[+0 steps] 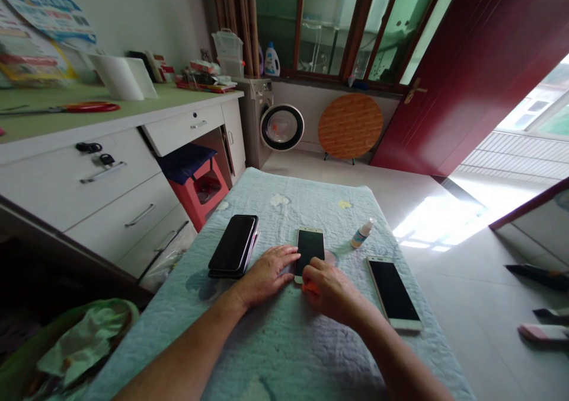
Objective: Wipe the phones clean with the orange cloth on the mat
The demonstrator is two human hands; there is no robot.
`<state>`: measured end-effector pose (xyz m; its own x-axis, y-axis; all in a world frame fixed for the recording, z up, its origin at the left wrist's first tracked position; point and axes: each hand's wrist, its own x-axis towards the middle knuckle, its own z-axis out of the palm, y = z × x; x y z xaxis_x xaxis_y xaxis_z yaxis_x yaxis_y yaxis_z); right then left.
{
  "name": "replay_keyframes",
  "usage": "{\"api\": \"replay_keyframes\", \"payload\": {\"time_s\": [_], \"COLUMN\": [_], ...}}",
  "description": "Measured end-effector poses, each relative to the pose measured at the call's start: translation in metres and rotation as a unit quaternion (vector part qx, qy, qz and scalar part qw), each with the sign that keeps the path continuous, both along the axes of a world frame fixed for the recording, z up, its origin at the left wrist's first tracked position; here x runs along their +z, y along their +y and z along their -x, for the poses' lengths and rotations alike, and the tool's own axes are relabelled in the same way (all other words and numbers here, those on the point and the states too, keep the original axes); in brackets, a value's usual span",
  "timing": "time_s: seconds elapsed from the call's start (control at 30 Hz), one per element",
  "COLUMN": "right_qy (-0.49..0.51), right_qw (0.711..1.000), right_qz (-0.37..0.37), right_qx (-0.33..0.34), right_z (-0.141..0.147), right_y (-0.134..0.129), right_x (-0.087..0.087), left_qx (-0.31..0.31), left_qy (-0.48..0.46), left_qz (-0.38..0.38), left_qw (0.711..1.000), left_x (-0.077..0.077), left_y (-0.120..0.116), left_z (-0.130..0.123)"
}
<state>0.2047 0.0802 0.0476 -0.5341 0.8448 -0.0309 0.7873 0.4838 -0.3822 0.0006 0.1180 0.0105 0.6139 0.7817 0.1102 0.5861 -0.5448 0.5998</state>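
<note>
A white-framed smartphone (310, 245) lies face up on the pale blue quilted cloth (267, 353). My left hand (268, 273) rests flat beside it, fingers stretched out and touching its left edge. Over the phone's lower right part is my right hand (328, 288), its fingers closed on an orange cloth (310, 288) of which only a small piece shows. To the left lies a stack of dark phones (235, 244). Another white-framed phone (395, 291) lies to the right, and a small spray bottle (363, 233) stands upright between the two white-framed phones.
Left of the covered table runs a white desk (115, 175) with drawers and red-handled scissors (91, 108) on top. A red stool (202, 190) is tucked under it. Beyond are a washing machine (253, 110) with its door open and a round wooden tabletop (351, 127). A bin (128, 312) sits lower left.
</note>
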Motion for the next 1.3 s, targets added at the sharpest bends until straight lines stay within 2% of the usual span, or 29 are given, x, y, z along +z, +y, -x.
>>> {"api": "replay_keyframes", "payload": {"time_s": [0.23,0.4,0.6,0.77,0.97,1.07,1.3], "right_qy": [0.016,-0.029,-0.116,-0.113,-0.052,-0.037,-0.087], "right_qw": [0.996,0.997,0.993,0.993,0.996,0.995,0.995], "right_qz": [-0.081,-0.070,0.001,-0.003,-0.070,-0.088,-0.033], "right_qx": [0.016,0.009,-0.038,-0.041,0.016,0.030,-0.028], "right_z": [0.026,0.020,-0.005,-0.004,0.022,0.028,0.011], "right_y": [-0.002,-0.003,-0.002,-0.002,-0.004,-0.004,-0.003], "right_x": [-0.018,-0.008,0.009,0.004,-0.009,-0.011,0.000], "left_qx": [-0.011,-0.002,0.003,0.006,-0.005,-0.009,-0.005], "left_qy": [0.000,0.008,-0.007,-0.012,-0.009,-0.012,-0.009], "left_qz": [-0.014,-0.011,-0.012,-0.013,-0.010,-0.010,-0.010], "left_qw": [1.000,1.000,1.000,1.000,1.000,1.000,1.000], "left_x": [-0.005,-0.003,0.000,-0.001,-0.003,-0.003,-0.003], "left_y": [0.003,0.003,0.002,0.001,0.002,0.003,0.003], "left_z": [0.000,-0.002,-0.004,-0.003,-0.001,0.000,-0.001]}}
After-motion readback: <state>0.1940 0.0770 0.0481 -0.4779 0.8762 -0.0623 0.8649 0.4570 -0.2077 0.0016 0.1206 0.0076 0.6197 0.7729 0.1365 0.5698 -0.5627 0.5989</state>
